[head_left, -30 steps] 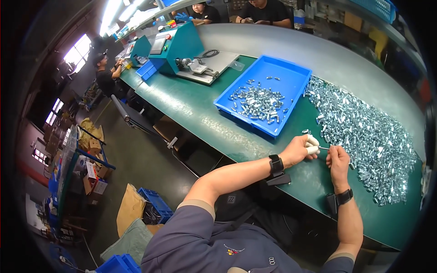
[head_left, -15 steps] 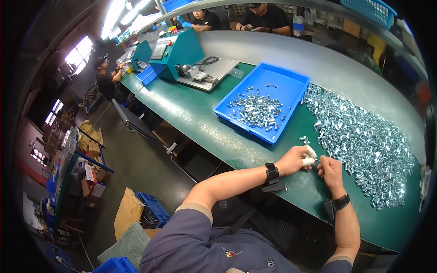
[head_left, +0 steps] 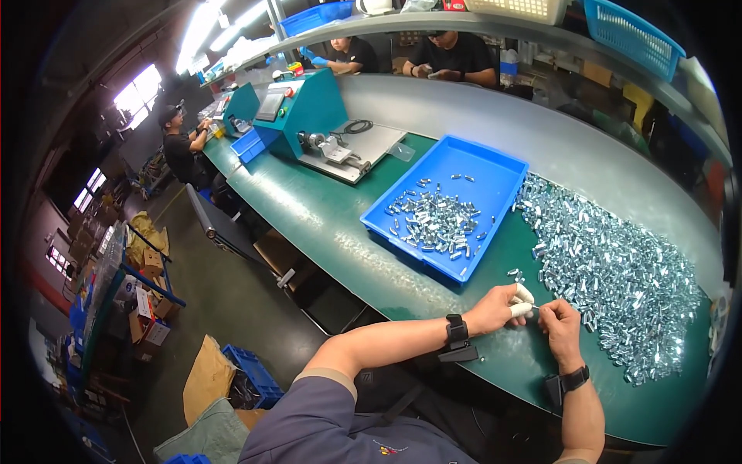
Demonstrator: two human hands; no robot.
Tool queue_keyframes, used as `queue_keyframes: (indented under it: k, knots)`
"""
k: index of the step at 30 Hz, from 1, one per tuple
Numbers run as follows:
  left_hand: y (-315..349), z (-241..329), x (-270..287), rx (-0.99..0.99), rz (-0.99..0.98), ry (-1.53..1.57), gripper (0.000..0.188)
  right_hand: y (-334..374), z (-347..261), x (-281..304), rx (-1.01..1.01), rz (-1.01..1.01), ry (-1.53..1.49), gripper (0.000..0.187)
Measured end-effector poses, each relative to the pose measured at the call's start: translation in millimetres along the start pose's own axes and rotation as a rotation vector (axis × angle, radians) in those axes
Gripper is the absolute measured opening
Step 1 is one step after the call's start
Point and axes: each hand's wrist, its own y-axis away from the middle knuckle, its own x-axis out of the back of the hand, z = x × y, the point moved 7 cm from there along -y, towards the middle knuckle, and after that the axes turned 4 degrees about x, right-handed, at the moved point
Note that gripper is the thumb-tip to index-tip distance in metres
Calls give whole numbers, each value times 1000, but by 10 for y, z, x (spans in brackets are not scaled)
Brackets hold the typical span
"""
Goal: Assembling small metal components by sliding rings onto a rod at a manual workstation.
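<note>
Over the green worktop (head_left: 433, 300), my left hand (head_left: 496, 309) pinches with thumb and forefinger, which wear white finger covers. Whatever sits in that pinch is too small to make out. My right hand (head_left: 562, 329) is closed close beside it, fingertips pressed on a thin shiny metal piece (head_left: 536, 307) that points toward the left fingertips. A few small silvery metal parts (head_left: 515, 274) lie just beyond my left hand. To the right spreads a large heap of the same kind of metal parts (head_left: 610, 274). A shallow blue tray (head_left: 483, 166) beyond my hands holds a smaller pile.
Farther left stand a teal machine (head_left: 305, 108) on a metal base plate and a small blue bin (head_left: 247, 145). An overhead shelf carries a blue basket (head_left: 634, 39). A chair (head_left: 220, 228) is by the table edge. Several people work at the far side and far left.
The whole view has shifted, so the tray, heap and hands appear lower in the picture. My hands keep nearly the same pinching pose close together.
</note>
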Motion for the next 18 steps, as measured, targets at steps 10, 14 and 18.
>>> queue_keyframes:
  k: [10,14,18]
  knots:
    - [23,7,23,15,1,38,19,20,6,-24,-61,-39,96,32]
    - [38,16,-3,18,-2,42,18,40,54,4,-114,-40,89,39]
    - [39,16,-10,33,-10,44,17,50,74,24,-102,-21,100,43]
